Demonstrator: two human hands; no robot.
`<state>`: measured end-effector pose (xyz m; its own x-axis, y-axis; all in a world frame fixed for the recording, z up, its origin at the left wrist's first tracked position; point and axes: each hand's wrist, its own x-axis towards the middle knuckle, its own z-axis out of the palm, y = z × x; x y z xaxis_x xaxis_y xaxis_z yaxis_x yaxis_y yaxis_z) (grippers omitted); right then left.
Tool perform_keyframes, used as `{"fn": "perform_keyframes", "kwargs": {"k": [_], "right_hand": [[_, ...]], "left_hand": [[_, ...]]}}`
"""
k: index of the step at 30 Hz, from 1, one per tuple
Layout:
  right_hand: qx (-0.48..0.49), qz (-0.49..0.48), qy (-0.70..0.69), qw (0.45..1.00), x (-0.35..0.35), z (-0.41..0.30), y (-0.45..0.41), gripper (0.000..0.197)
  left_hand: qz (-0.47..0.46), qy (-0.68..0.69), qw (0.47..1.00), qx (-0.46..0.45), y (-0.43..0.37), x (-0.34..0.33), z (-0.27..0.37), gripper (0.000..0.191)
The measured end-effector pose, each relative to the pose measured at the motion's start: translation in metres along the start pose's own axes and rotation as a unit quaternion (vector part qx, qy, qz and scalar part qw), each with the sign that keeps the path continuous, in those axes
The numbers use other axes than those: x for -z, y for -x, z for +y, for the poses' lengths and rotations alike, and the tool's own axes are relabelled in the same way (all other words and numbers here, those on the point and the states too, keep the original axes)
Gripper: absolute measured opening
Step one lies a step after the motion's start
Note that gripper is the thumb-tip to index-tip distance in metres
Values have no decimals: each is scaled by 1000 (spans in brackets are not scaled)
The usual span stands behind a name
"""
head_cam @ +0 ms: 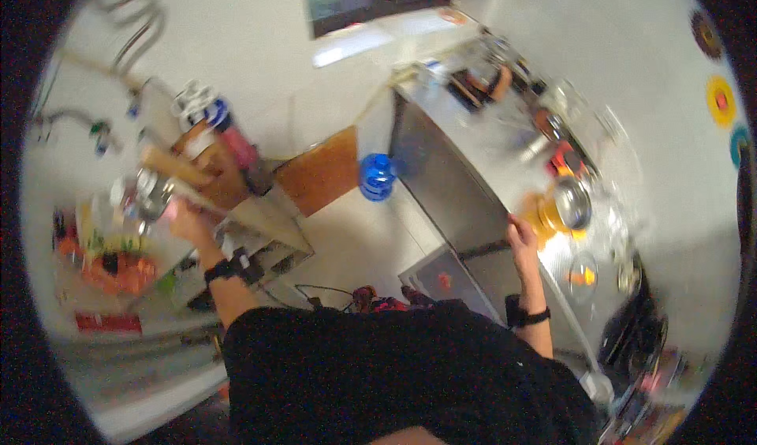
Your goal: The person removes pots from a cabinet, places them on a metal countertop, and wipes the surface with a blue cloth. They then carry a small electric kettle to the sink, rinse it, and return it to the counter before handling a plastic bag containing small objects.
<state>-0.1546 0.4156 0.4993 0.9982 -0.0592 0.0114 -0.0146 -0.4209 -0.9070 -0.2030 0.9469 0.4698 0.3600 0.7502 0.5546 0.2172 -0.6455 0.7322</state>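
Note:
My left hand is stretched out over the cluttered surface on the left. A shiny metal vessel is right at its fingers, but blur hides whether they grip it. On the other side, my right hand is at the front edge of the metal counter, its fingers partly curled. Close beside that hand are a yellow container and a round steel bowl. Whether the right fingers hold anything is unclear.
A blue water jug stands on the floor near a brown board. Orange-red items lie at the left. Farther along the counter are a dark tray and a red-orange object. A black bag-like object is at right.

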Motion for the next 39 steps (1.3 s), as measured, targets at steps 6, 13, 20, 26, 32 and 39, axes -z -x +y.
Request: {"fn": "perform_keyframes", "kwargs": {"k": [6, 13, 20, 26, 32, 39], "right_hand": [[-45, 90, 48, 994, 80, 96, -5, 25], [-159, 168, 5, 973, 185, 181, 35, 23], [-203, 204, 33, 957, 309, 249, 28, 18], [-249, 209, -11, 946, 357, 272, 24, 16], [-289, 197, -224, 909, 360, 266, 9, 18], [-311, 217, -299, 876, 343, 259, -65, 27]], "left_hand": [[76, 104, 983, 134, 22, -45, 26, 19], [164, 110, 953, 230, 133, 11, 134, 22], [12, 210, 944, 253, 289, -86, 221, 16], [-447, 304, 799, 263, 405, -204, 353, 17], [-700, 209, 657, 187, 460, -296, 458, 29], [-810, 152, 552, 129, 514, -409, 534, 38]]}}
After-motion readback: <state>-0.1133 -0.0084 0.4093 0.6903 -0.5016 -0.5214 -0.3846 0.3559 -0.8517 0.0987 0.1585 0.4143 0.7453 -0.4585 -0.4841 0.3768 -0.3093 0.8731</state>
